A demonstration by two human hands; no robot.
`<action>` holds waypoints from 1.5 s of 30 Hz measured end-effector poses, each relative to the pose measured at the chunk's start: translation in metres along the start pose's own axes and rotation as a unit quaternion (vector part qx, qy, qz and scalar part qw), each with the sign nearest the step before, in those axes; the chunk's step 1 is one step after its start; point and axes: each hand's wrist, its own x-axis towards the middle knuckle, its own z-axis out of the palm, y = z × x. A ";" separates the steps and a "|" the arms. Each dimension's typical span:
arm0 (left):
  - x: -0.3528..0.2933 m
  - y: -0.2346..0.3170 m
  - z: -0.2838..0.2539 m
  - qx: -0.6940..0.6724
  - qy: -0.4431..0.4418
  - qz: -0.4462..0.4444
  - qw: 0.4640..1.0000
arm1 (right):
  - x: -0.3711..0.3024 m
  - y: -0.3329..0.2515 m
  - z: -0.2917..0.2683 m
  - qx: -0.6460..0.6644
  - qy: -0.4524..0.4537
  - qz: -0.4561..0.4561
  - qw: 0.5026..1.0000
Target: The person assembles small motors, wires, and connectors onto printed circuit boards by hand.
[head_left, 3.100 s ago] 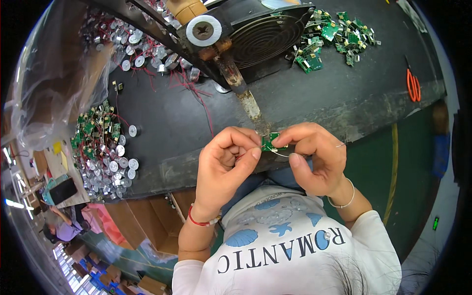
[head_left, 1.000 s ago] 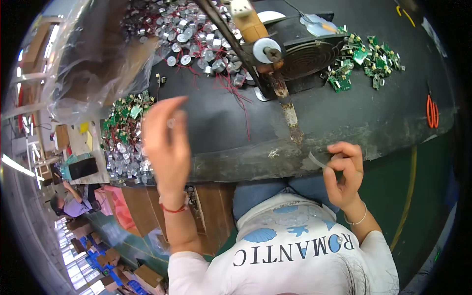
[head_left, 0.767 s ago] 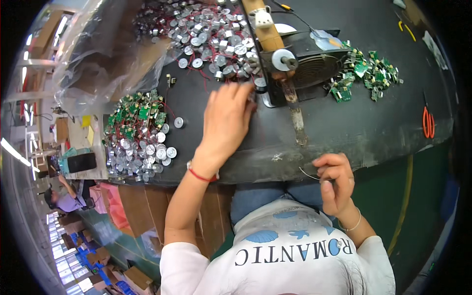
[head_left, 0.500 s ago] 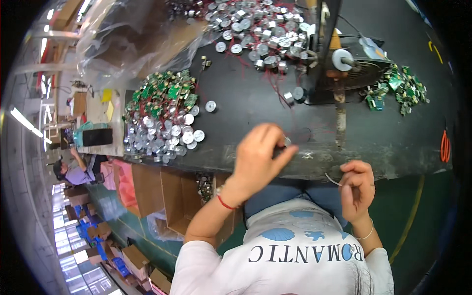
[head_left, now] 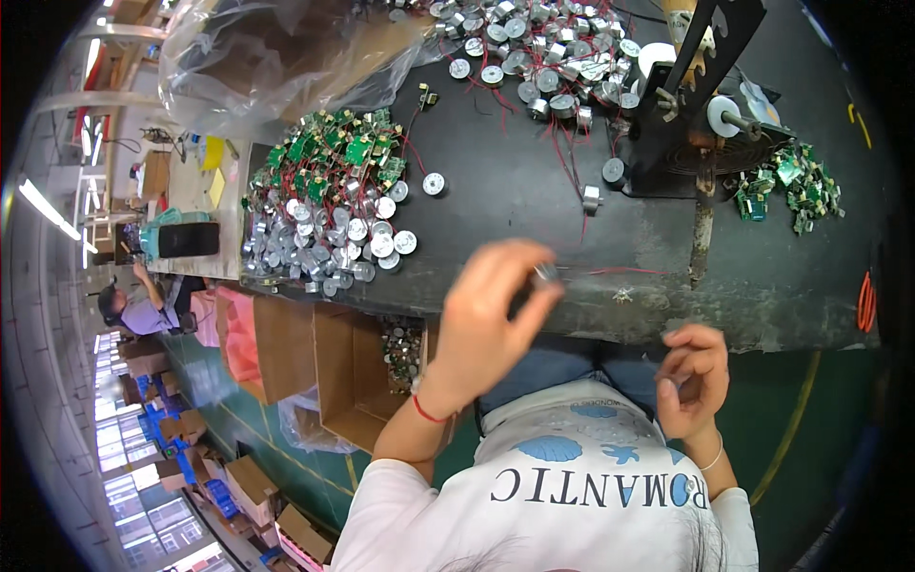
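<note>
My left hand [head_left: 488, 319] is over the front edge of the dark bench, thumb and fingers closed on a small silver motor [head_left: 546, 274]. From the motor thin red wires [head_left: 624, 271] stretch to the right, just above the bench top. Beyond the bench edge, to the right, my right hand [head_left: 694, 381] is held with its fingers curled in. Whatever lies between those fingers is too small to make out. On the bench ahead lie a loose silver motor with red wires [head_left: 592, 199] and another round one [head_left: 613, 171].
At left lies a pile of green circuit boards [head_left: 334, 153] wired to silver motors [head_left: 319, 243]. More motors [head_left: 548, 48] are heaped at the back. A black metal stand with a spool [head_left: 722, 116] rises at right, beside more boards [head_left: 796, 186]. Below left is an open cardboard box [head_left: 353, 381].
The motor's red wires now stretch out to the right of my left hand. The thin pale strip at my right hand no longer shows clearly. The whole view has shifted slightly.
</note>
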 end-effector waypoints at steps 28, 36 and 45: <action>-0.016 0.042 0.028 -0.371 -0.337 -0.193 0.843 | 0.034 -0.005 -0.020 -0.005 -0.049 0.052 0.997; 0.026 0.011 0.048 0.136 -0.113 0.166 0.970 | 0.097 0.055 -0.079 -0.338 0.097 0.048 0.935; -0.002 0.008 0.043 -0.131 -0.085 -0.106 0.982 | 0.059 0.018 -0.058 -0.230 0.096 0.104 0.963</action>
